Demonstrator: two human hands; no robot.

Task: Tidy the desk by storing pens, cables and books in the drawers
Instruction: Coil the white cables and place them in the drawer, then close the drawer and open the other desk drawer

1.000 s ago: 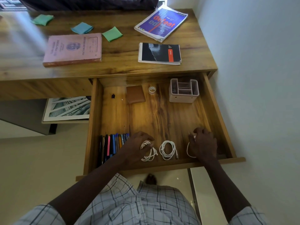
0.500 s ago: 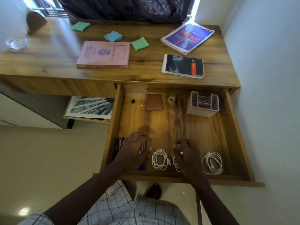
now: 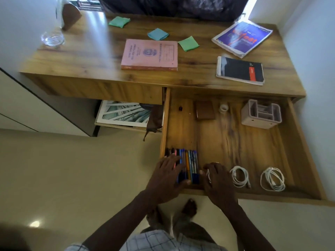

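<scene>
Several pens (image 3: pixel 188 165), lower centre: light, slick; left hand (image 3: pixel 166 176) flat on them, released.
Cable coil (image 3: pixel 208 175): limp, take across loops; right hand (image 3: pixel 219 180) covers it, grip I cannot tell.

We are looking into the open drawer (image 3: pixel 244 145). The pens (image 3: pixel 189 164) are lying side by side in its front left corner, mostly blue with black, pink and orange among them, and our left hand (image 3: pixel 166 180) is resting flat over part of the row. Three white coiled cables are sitting along the front. The first cable (image 3: pixel 208 176) is peeking out under the curled fingers of our right hand (image 3: pixel 219 182). The second cable (image 3: pixel 239 176) and third cable (image 3: pixel 272 179) are lying free and apart. The pink book (image 3: pixel 149 54), black notebook (image 3: pixel 240 70) and blue book (image 3: pixel 242 38) are lying flat on the desk (image 3: pixel 90 58).
</scene>
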